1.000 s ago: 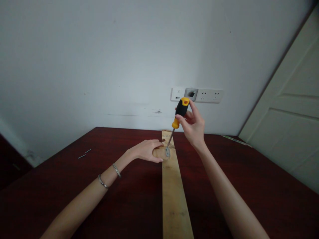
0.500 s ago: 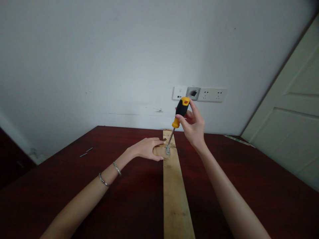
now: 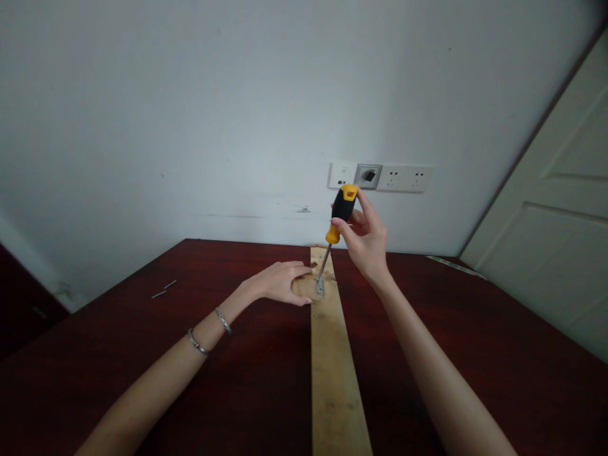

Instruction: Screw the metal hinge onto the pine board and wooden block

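Observation:
A long pale wooden plank (image 3: 335,367) lies on the dark red table (image 3: 237,380), running away from me toward the wall. My right hand (image 3: 365,244) is closed round a black and yellow screwdriver (image 3: 338,218), its tip set on a small metal hinge (image 3: 320,287) on the plank's far part. A small wooden piece (image 3: 304,289) lies beside the hinge at the plank's left edge. My left hand (image 3: 280,282) rests on that piece, fingers laid flat and close together. Two bracelets circle my left wrist.
Two small nails or screws (image 3: 164,290) lie on the table at the far left. A row of wall sockets (image 3: 380,177) sits just above the table's back edge. A white door (image 3: 551,215) stands at the right. A thin strip (image 3: 456,266) lies near the far right corner.
The screwdriver's handle has shifted slightly left and turned a little in my right hand. My left hand stays on the wooden piece.

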`<state>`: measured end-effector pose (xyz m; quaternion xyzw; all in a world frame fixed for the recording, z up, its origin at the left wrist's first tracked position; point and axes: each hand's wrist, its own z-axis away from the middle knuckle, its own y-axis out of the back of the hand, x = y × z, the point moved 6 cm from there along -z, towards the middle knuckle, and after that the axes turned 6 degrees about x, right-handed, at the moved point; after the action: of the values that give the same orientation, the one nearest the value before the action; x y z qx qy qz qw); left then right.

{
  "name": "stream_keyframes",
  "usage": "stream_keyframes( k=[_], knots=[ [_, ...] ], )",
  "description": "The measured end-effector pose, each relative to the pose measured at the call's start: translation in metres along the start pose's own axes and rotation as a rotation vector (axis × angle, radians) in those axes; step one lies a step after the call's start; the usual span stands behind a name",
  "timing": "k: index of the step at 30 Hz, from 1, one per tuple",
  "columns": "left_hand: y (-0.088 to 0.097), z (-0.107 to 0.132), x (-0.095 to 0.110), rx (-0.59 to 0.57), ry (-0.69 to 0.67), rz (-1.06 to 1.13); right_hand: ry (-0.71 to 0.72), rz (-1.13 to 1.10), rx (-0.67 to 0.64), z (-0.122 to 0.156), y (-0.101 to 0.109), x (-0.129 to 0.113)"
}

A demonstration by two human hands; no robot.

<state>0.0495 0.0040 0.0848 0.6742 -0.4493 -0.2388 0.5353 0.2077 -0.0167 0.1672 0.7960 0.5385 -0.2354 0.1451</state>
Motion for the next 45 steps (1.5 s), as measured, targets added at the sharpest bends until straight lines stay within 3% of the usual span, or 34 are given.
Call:
stream_keyframes(
  k=[29, 39, 45],
  knots=[
    [-0.003, -0.001, 0.005, 0.014, -0.054, -0.071, -0.029, -0.025, -0.051, -0.003, 0.000, -0.001],
    [-0.005, -0.002, -0.002, 0.034, -0.029, -0.042, 0.016, 0.046, -0.217, -0.008, -0.009, -0.006],
    [-0.010, -0.003, 0.001, 0.016, -0.039, -0.043, 0.050, 0.104, -0.127, -0.007, -0.011, 0.000]
  ],
)
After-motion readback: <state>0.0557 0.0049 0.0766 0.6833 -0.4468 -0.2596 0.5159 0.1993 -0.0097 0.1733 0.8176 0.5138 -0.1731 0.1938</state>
